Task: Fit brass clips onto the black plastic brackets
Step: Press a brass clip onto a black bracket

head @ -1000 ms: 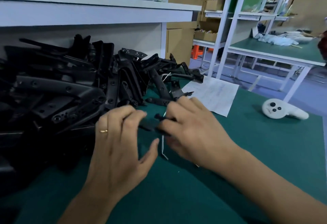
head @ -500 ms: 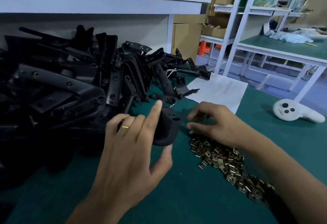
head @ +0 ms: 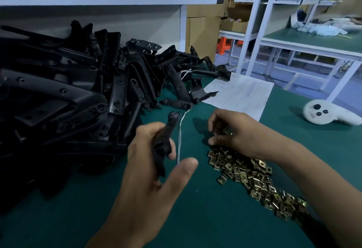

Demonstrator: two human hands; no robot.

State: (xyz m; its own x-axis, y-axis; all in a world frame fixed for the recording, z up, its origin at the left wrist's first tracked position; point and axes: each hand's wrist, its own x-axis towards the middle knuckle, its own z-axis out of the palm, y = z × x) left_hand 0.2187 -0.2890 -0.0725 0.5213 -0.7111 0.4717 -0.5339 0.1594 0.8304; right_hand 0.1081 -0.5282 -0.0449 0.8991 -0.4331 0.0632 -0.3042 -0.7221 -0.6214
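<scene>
Left hand (head: 148,169) fingers curled round a black bracket (head: 164,145), right hand (head: 233,130) fingers pinching a brass clip (head: 227,131) above the clip pile (head: 252,177), green surface (head: 195,218)

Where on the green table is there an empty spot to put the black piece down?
Bare green mat lies near the front edge, between the left hand and the pile of brass clips. More lies right of the clips, below the white controller. The left side is crowded with the heap of black brackets, and the paper sheet covers the middle back.
</scene>
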